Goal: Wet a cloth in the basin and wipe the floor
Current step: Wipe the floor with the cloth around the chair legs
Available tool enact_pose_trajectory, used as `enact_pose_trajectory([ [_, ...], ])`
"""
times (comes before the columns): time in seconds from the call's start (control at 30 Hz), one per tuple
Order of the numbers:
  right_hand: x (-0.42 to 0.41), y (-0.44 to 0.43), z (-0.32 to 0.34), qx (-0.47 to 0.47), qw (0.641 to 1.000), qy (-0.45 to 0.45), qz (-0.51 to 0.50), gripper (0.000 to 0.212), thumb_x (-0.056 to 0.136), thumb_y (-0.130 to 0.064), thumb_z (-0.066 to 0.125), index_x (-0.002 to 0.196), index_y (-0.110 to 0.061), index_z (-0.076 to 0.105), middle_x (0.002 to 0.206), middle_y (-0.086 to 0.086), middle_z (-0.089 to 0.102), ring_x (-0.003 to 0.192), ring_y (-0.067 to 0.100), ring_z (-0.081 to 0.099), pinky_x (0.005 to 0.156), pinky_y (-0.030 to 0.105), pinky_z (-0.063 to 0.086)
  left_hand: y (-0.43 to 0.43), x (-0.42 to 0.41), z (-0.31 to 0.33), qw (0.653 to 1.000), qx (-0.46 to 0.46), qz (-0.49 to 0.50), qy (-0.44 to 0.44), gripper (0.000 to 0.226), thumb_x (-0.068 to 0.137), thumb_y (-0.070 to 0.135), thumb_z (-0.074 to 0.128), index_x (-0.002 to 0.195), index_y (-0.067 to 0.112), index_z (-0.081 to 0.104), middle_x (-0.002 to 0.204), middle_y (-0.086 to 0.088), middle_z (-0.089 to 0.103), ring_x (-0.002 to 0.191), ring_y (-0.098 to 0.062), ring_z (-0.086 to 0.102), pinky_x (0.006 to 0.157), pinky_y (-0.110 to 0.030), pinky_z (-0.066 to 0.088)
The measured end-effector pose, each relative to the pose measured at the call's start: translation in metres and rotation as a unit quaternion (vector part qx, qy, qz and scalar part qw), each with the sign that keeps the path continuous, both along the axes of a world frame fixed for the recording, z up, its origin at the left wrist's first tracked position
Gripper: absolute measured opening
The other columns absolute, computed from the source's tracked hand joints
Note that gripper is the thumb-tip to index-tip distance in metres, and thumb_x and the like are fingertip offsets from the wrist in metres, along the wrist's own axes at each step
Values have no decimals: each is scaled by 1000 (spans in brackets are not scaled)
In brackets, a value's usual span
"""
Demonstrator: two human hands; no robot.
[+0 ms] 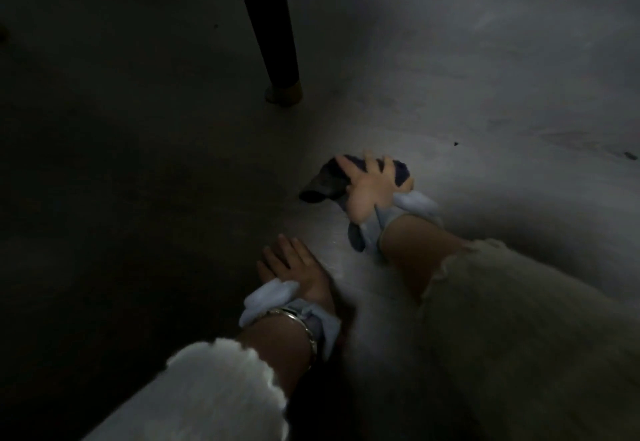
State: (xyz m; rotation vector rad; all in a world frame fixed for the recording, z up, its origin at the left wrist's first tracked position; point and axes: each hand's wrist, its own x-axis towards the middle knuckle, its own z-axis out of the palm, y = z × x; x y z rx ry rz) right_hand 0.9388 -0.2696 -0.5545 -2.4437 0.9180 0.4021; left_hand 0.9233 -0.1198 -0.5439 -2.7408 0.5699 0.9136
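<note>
Left hand (pixel 294 272) flat on the grey floor (pixel 450 77), fingers straight, holding nothing. Beyond it, right hand (pixel 370 187) presses a dark cloth (pixel 325 181) onto the floor, fingers spread. Farther off, dark furniture leg (pixel 273 35) stands.

Left hand (pixel 294 269): flat, palm down, fingers straight, wrist banded | Right hand (pixel 372 187): extended further forward, fingers splayed, palm down | Forearms: bare below pale fuzzy sleeves
</note>
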Motion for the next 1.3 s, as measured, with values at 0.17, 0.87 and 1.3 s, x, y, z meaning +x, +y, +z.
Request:
enact_pose_trajectory([
  [0.17,-4,7,1,-12,1000,6,14,64,99,-27,42,146,-53,6,162,-2,-8,147,33,-13,110,67,0,7,6,3,999,4,-32,2,77,98,28,45,153,4,-5,160,-19,-8,148,-38,-2,120,-49,3],
  [0.87,-140,-11,8,-127,991,43,6,74,80,-51,65,144,-48,27,158,1,26,144,39,24,105,66,26,-68,-2,50,982,-72,-142,101,123,71,48,77,154,19,-9,161,-6,-17,148,-36,-12,120,-52,8],
  [1.3,-43,-183,-9,-104,990,37,-84,55,104,-29,30,148,-48,4,161,1,-16,145,39,-18,110,66,-3,-204,7,12,989,-51,-132,50,122,78,43,75,151,21,-19,158,-19,-19,144,-50,-5,116,-62,8],
])
